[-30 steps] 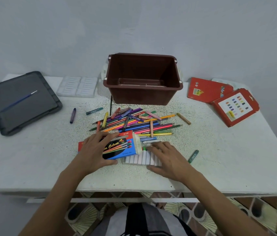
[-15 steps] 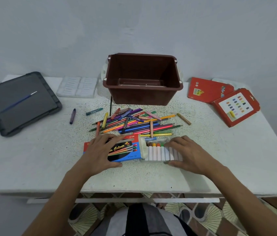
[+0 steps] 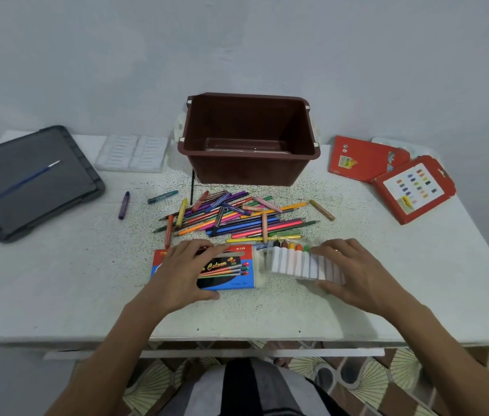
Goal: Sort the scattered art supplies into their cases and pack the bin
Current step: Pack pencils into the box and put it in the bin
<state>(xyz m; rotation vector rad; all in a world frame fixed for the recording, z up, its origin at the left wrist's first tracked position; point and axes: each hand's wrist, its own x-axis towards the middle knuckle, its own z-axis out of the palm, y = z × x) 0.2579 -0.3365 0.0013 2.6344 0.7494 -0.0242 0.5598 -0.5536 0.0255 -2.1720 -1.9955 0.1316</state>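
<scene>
My left hand grips a red and blue crayon box flat on the white table. My right hand holds a clear plastic tray of crayons, drawn out of the box's right end. Coloured crayon tips show along the tray's far edge. Behind both lies a pile of coloured pencils and crayons. An empty brown bin stands at the back centre.
A dark grey case with a blue brush on it lies at the back left, beside a white paint tray. Two red cardboard packs lie at the back right. A purple crayon and a teal crayon lie loose.
My right hand has slid the crayon tray further right, out of the box. My left hand has kept its hold on the box.
</scene>
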